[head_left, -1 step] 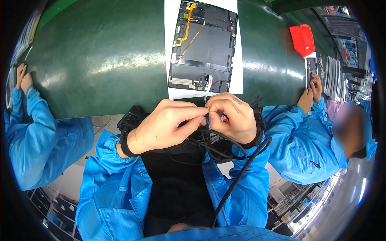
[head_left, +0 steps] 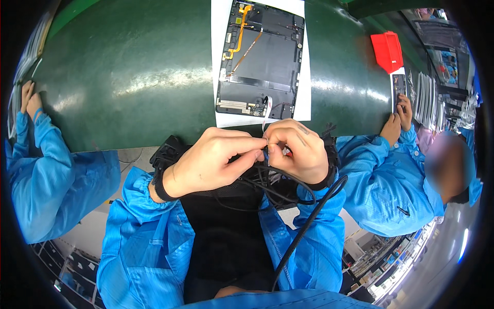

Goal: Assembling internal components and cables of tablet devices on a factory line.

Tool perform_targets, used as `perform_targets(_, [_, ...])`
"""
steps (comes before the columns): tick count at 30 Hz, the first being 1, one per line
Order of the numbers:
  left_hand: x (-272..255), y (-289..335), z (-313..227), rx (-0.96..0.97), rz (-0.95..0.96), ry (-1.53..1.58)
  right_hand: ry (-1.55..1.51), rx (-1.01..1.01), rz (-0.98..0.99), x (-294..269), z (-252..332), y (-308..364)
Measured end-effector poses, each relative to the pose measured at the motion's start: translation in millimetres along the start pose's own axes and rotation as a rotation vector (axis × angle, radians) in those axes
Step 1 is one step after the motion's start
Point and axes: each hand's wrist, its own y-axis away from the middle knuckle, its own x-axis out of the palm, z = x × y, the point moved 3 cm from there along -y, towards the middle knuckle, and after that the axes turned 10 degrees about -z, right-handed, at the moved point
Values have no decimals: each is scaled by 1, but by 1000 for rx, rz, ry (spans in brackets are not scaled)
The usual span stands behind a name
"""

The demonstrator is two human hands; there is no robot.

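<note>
Since the white ribbon [head_left: 268, 106] looks light, limp and easily creased, a flat grip near its end seems safest. It runs from the open tablet [head_left: 272, 56] on the desk [head_left: 139, 56] to the left hand [head_left: 208, 159] and right hand [head_left: 299, 150], fingers apparently pinching it narrowly.

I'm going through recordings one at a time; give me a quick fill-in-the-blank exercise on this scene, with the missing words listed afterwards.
1. The black device housing lies ____ a white sheet.
2. The left hand and right hand meet at a thin strip whose colour is ____.
3. The red bin is to the ____ of the housing.
4. The colour of the tabletop is ____.

Missing words: on; white; right; green.
</note>
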Motion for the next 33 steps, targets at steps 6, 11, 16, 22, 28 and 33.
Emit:
perform_targets(6, [-1, 2, 1, -26, -11, 28, 34, -23, -7, -4, -4, 1])
perform_targets(11, [-2, 4, 1, -77, -38, 95, 43, -104, -43, -7, 2, -1])
perform_targets(16, [-2, 3, -1, -84, -30, 92, 176, -138, -41, -10, 12, -2])
perform_targets(22, [3, 4, -1, -22, -58, 29, 241, -136, -19, -7, 9, 1])
perform_targets(28, [5, 3, 0, 19, -28, -61, 280, -131, 53, -2, 5, 2])
perform_targets(33, [6, 2, 2, -19, -4, -65, 299, -120, 39, -3, 3, 2])
